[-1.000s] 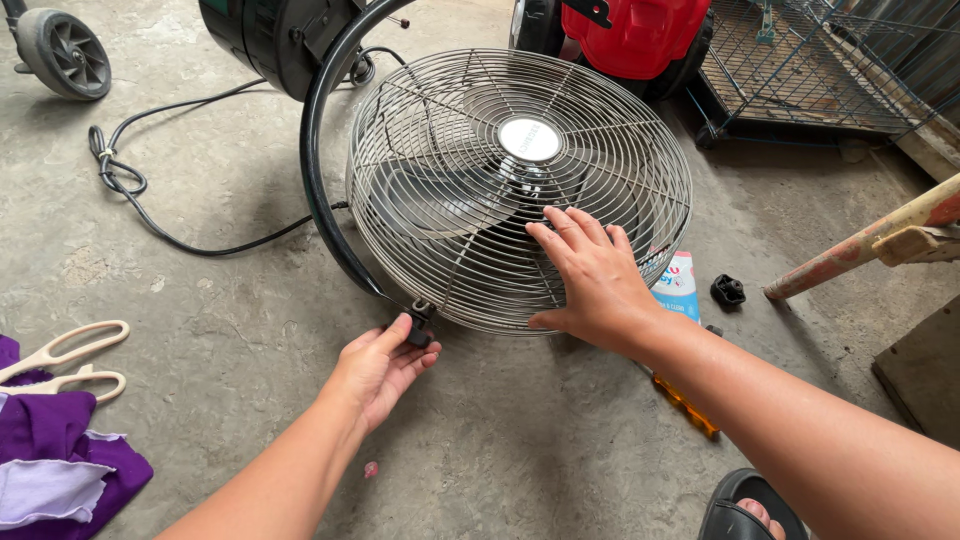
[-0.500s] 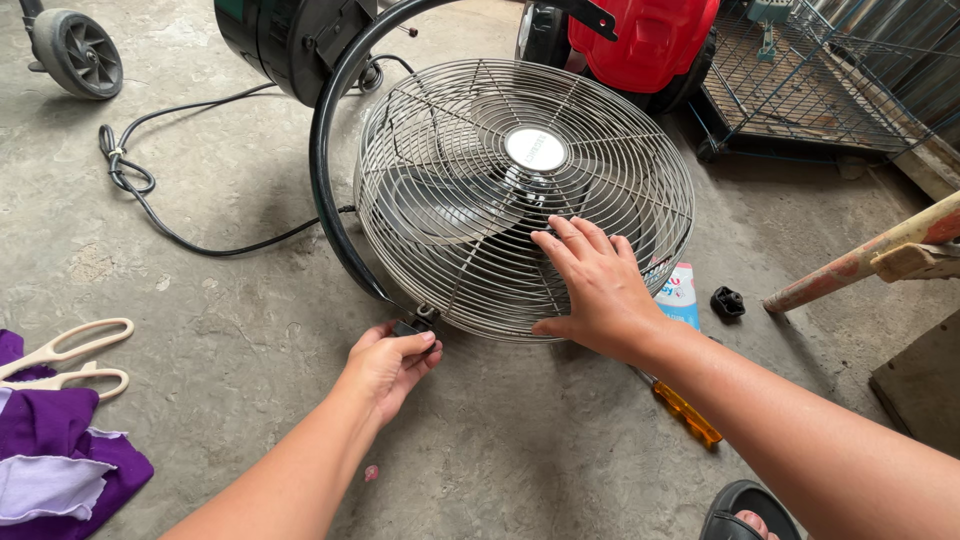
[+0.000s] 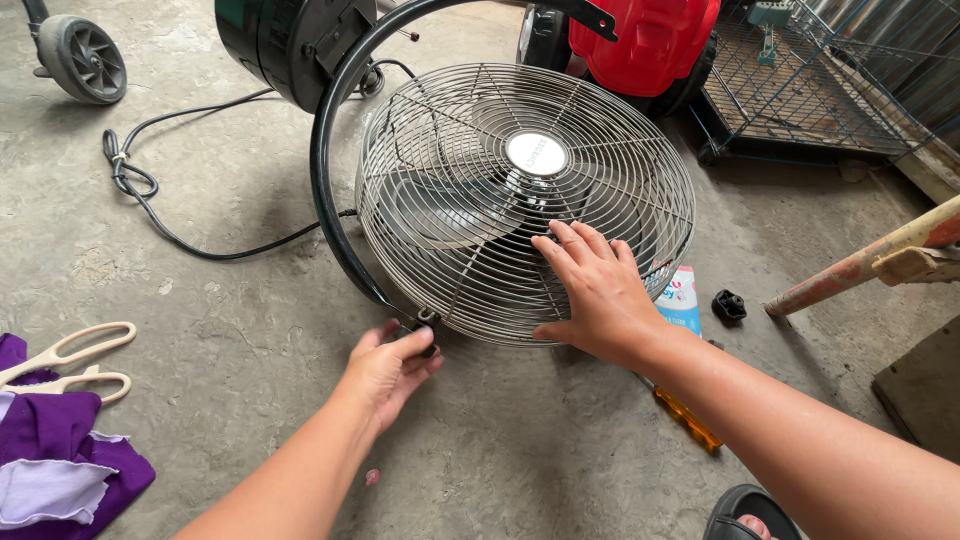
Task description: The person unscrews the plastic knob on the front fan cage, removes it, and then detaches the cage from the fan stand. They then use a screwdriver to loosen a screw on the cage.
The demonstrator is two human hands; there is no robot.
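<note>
Head view: blue-white packet [image 3: 681, 297] beside fan grille [image 3: 450, 180], under right hand [image 3: 600, 290]

Two bare arms reach forward, hands low and apart.

The left hand [image 3: 388, 368] is curled, fingers and thumb pinched together at their tips, forearm coming up from the lower left. The right hand [image 3: 592, 290] lies flat, palm down, fingers spread and pointing up-left, with its forearm stretching in from the lower right corner.
</note>
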